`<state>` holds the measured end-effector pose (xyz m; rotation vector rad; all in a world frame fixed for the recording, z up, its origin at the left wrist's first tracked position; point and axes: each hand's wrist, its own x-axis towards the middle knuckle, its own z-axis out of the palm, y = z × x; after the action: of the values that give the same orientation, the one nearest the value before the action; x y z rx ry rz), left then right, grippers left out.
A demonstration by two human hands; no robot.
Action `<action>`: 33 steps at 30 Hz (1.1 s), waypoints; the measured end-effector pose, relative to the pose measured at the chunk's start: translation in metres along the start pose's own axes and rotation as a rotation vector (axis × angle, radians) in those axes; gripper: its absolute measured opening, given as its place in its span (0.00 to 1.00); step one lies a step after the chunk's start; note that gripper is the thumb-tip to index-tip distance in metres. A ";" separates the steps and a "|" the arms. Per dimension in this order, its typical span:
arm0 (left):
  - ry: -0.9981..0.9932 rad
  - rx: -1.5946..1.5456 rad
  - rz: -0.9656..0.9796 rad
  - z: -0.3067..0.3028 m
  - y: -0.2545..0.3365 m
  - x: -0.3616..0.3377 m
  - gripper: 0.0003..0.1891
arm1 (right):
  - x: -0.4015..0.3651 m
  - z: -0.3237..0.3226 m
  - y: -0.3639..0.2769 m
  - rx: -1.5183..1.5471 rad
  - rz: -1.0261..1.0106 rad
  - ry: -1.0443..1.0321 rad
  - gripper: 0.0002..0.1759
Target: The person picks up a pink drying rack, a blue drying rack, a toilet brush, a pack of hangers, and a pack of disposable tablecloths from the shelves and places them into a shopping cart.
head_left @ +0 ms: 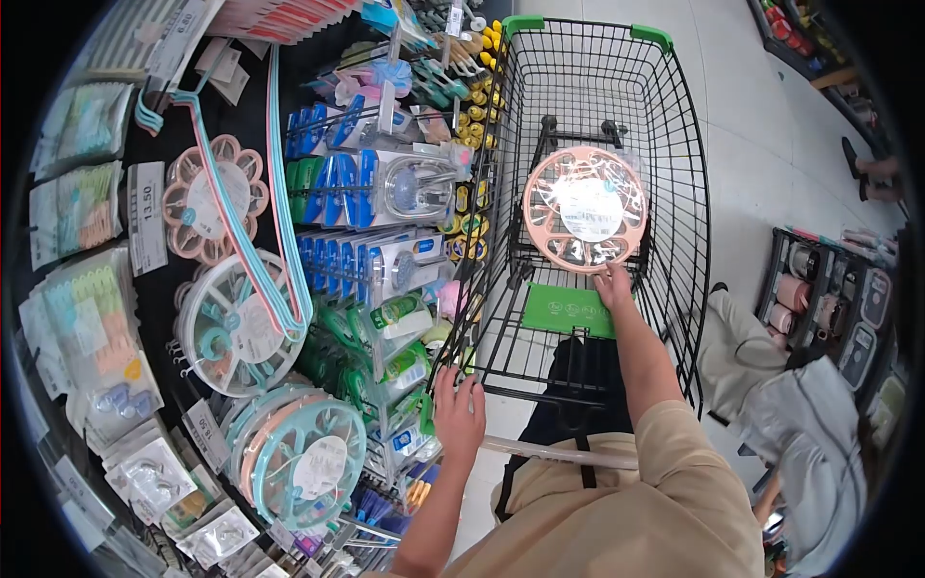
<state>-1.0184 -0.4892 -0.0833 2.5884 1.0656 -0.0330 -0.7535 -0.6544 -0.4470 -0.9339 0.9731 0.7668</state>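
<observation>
My right hand (617, 289) grips the near rim of a pink round clip hanger (537, 231), wrapped in shiny clear film with a white round label. The hanger is above the basket of a black wire shopping cart (694, 173) with green corners. My left hand (458, 409) is curled over the near left corner of the cart, by its green end piece. Just below the pink hanger, a green panel with white print (564, 310) lies across the cart's near part.
On the left, a display holds blue and pink clothes hangers (236, 222), white (207, 361) and turquoise round clip hangers (308, 506), and blue-carded brushes (371, 188). A crouching person (805, 414) is at right beside a rack of packaged goods (819, 303). Tiled floor (761, 164) lies beyond the cart.
</observation>
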 end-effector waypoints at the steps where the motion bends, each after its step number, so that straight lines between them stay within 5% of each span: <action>1: 0.013 0.000 0.003 0.000 0.000 -0.001 0.09 | -0.005 0.001 -0.002 -0.055 0.010 0.008 0.18; 7: 0.073 -0.012 0.028 0.000 -0.004 -0.005 0.10 | -0.056 0.014 -0.004 -0.635 -0.025 -0.139 0.17; 10: 0.095 -0.030 0.016 0.001 -0.007 -0.006 0.12 | -0.058 0.001 0.007 -1.371 -0.623 -0.207 0.20; 11: 0.084 -0.044 -0.004 0.002 -0.008 -0.007 0.13 | -0.089 0.009 -0.002 -1.450 -0.625 -0.253 0.21; 12: 0.118 -0.070 0.010 0.002 -0.010 -0.006 0.13 | -0.128 0.016 -0.013 -1.549 -0.843 -0.351 0.22; 13: 0.104 -0.047 -0.001 0.003 -0.012 -0.007 0.14 | -0.152 0.023 -0.023 -1.553 -0.623 -0.409 0.22; 17: 0.147 -0.105 0.014 0.014 -0.024 -0.003 0.16 | -0.276 0.013 -0.060 -1.609 -0.930 -0.448 0.13; 25: 0.056 -0.227 -0.016 -0.009 -0.014 0.000 0.22 | -0.470 -0.118 -0.120 -1.228 -1.521 0.159 0.04; 29: -0.057 -0.171 0.045 -0.012 -0.016 -0.002 0.30 | -0.476 -0.203 -0.083 -1.237 -1.479 0.337 0.03; 32: -0.054 -0.132 0.093 -0.010 -0.017 -0.003 0.30 | -0.448 -0.231 -0.043 -1.394 -1.309 0.259 0.07; 33: -0.042 -0.141 0.078 -0.006 -0.019 -0.003 0.30 | -0.437 -0.232 -0.036 -1.352 -1.069 0.152 0.09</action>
<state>-1.0336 -0.4768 -0.0831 2.4886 0.9169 0.0069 -0.9642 -0.9329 -0.0946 -2.4082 -0.1856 0.3166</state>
